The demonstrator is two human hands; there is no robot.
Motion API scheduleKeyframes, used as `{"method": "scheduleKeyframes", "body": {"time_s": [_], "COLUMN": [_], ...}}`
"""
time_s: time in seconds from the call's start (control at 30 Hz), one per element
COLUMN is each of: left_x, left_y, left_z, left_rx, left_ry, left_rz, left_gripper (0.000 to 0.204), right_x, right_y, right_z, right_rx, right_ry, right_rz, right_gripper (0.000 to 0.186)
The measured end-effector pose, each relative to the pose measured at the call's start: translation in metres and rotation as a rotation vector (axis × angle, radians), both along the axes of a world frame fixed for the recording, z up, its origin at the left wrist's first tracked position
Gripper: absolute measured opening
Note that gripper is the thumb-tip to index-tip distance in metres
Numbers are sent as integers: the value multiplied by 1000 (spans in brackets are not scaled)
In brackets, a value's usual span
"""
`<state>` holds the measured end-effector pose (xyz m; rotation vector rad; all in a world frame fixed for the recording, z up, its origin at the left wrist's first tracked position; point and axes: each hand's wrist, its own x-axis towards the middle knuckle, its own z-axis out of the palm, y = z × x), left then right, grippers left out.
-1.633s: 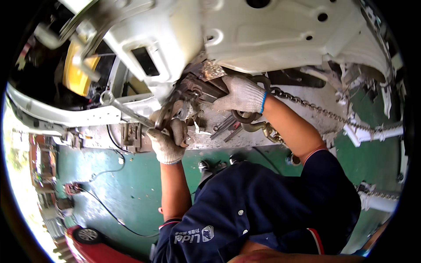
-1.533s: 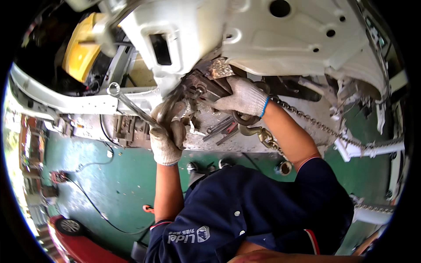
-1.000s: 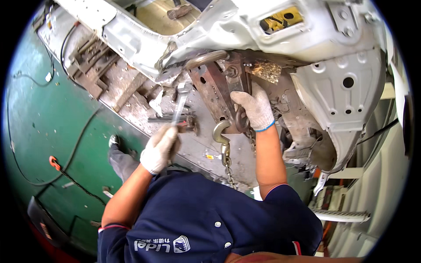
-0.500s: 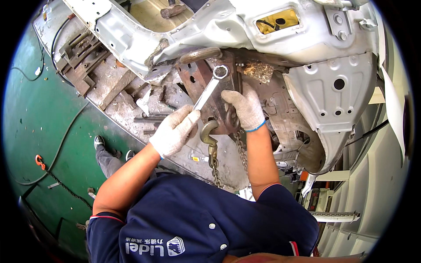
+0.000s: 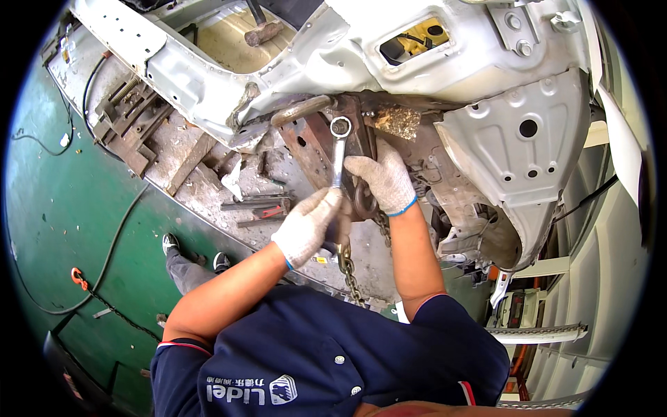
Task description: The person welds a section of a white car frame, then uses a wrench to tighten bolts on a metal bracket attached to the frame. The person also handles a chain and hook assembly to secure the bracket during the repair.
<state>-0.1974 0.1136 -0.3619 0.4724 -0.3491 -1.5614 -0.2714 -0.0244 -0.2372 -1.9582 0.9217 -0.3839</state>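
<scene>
My gloved left hand (image 5: 310, 224) is closed round the lower end of a silver combination wrench (image 5: 338, 163). The wrench's ring end sits around a bolt head (image 5: 340, 126) on a rusty steel pulling clamp (image 5: 306, 147) at the edge of the white car body. My gloved right hand (image 5: 384, 178) grips the clamp's right side, thumb in front and the other fingers hidden behind it. Below that hand hangs a rusty shackle (image 5: 361, 203). A chain (image 5: 349, 272) runs down from behind my left hand, which covers its hook.
The white car body (image 5: 292, 87) spans the far side, with a hammer (image 5: 262, 33) lying in its opening. Steel bars and brackets (image 5: 128, 118) lie on the bench at left. On the green floor are a hose (image 5: 114, 250) and an orange hook (image 5: 79, 278). Someone's legs (image 5: 189, 271) show beside the bench.
My left hand has swung the wrench's handle end to the right, so the wrench now stands nearly upright in view. The hook is now covered by that hand. My right hand keeps its grip.
</scene>
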Motion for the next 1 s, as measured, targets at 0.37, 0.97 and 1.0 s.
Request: {"method": "scheduleKeyframes", "body": {"time_s": [0.37, 0.97, 1.0], "left_x": [-2, 89, 77], "left_y": [-16, -18, -12], "left_z": [-29, -70, -66], "left_rx": [-44, -126, -107], "left_ry": [-134, -686, -653], "left_rz": [119, 389, 402], "left_gripper": [46, 40, 37], "right_x": [-7, -20, -20], "right_y": [-11, -24, -25], "right_z": [-6, -17, -19], "right_rx": [88, -113, -136], "right_ry": [-70, -23, -27], "right_rz": [75, 127, 118], "right_gripper": [51, 55, 59]}}
